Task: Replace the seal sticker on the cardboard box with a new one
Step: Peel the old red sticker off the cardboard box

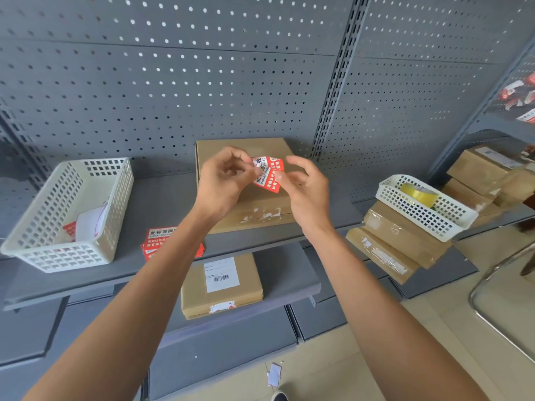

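Observation:
A flat cardboard box (pixel 260 204) lies on the grey shelf (pixel 162 198), with torn white sticker remains along its front edge. Above the box I hold a red and white seal sticker (pixel 267 173) between both hands. My left hand (pixel 224 180) pinches its left edge with thumb and fingertips. The right side is pinched by my right hand (pixel 307 189). The sticker is curled, and its white layer looks partly lifted from the red one. A small stack of red seal stickers (pixel 162 241) lies on the shelf left of the box.
A white perforated basket (pixel 52 215) with paper scraps stands at left. Another white basket (pixel 419 209) holding a yellow tape roll (pixel 418 193) rests on stacked boxes at right. A labelled box (pixel 221 285) sits on the lower shelf. A scrap of backing paper (pixel 274 374) lies on the floor.

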A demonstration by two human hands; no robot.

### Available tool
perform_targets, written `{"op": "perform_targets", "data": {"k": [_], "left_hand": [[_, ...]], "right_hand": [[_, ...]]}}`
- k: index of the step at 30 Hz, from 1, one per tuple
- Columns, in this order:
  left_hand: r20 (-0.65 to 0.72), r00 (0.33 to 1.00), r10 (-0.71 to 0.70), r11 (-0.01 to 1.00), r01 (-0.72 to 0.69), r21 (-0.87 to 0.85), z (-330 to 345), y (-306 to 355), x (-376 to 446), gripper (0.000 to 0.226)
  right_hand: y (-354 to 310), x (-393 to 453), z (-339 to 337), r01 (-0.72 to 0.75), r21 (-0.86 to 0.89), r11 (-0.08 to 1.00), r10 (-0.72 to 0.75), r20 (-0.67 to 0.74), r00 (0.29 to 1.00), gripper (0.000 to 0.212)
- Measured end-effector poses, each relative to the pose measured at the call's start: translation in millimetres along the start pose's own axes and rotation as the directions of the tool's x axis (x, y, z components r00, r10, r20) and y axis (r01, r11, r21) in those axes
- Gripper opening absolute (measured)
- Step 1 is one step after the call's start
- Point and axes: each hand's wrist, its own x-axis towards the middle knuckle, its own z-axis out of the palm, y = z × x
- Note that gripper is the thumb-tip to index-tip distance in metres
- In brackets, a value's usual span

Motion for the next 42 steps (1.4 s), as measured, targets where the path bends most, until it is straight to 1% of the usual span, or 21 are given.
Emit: {"op": "perform_targets", "data": {"k": [3,7,9,13,16,19,21,24,27,30,33,36,39,42], "left_hand": [[-0.006,1.000,0.018,0.997,-0.017,0.072,-3.2,3.7,4.0,0.014],[0.002,1.000,-0.016,0.993,0.015,0.114,-6.8,6.6,7.4,0.021],[-0.014,1.000,-0.012,0.993,0.013,0.115,-6.6,9.3,7.2,0.021],[-0.040,0.998,-0.046,0.991,0.051,0.120,-6.3,16.1,9.2,0.026],[-0.057,0.998,-0.031,0.991,0.038,0.127,-6.0,20.7,11.0,0.020],[-0.038,0.999,-0.009,0.981,0.016,0.194,-7.0,21.8,11.2,0.019],[-0.025,1.000,0.012,0.968,-0.005,0.252,-7.3,22.7,11.3,0.021],[-0.057,0.998,0.027,0.954,-0.009,0.298,-4.9,24.5,13.1,0.021],[-0.045,0.995,0.088,0.918,-0.063,0.392,0.3,28.2,15.2,0.015],[-0.052,0.988,0.143,0.892,-0.106,0.439,5.0,34.9,17.5,0.010],[-0.064,0.991,0.121,0.910,-0.085,0.407,13.8,37.8,19.3,0.005],[-0.091,0.993,0.074,0.955,-0.044,0.293,23.1,38.7,20.1,0.008],[-0.119,0.992,0.048,0.978,-0.023,0.207,27.8,41.7,20.6,0.012],[-0.126,0.992,0.026,0.983,-0.003,0.181,31.2,43.5,20.2,0.013]], "right_hand": [[-5.4,3.1,1.1,0.036,0.060,0.998,-0.037,0.016,0.999,0.025],[-10.8,9.9,-0.7,0.136,0.120,0.983,-0.145,0.071,0.987,0.016],[-11.2,14.4,-2.0,0.174,0.134,0.976,-0.191,0.119,0.974,0.010],[-10.8,21.4,-4.1,0.199,0.119,0.973,-0.218,0.181,0.959,0.018],[-10.0,27.9,-6.2,0.193,0.085,0.978,-0.207,0.210,0.955,0.022],[-9.5,33.0,-8.2,0.179,0.056,0.982,-0.187,0.223,0.957,0.024],[-9.3,35.4,-8.6,0.175,0.045,0.984,-0.180,0.225,0.958,0.024],[-8.3,38.1,-8.6,0.189,0.028,0.982,-0.191,0.224,0.956,0.022],[-7.7,41.7,-11.4,0.209,-0.014,0.978,-0.202,0.202,0.958,0.019],[-6.4,47.5,-15.6,0.258,-0.054,0.965,-0.245,0.175,0.954,0.013],[-8.8,52.3,-19.3,0.318,-0.138,0.938,-0.292,0.179,0.939,0.011],[-17.4,54.3,-22.3,0.317,-0.197,0.928,-0.277,0.205,0.939,0.017],[-23.4,55.9,-23.8,0.327,-0.218,0.919,-0.284,0.205,0.936,0.016],[-28.3,57.0,-25.3,0.328,-0.212,0.920,-0.281,0.224,0.933,0.015]]}}
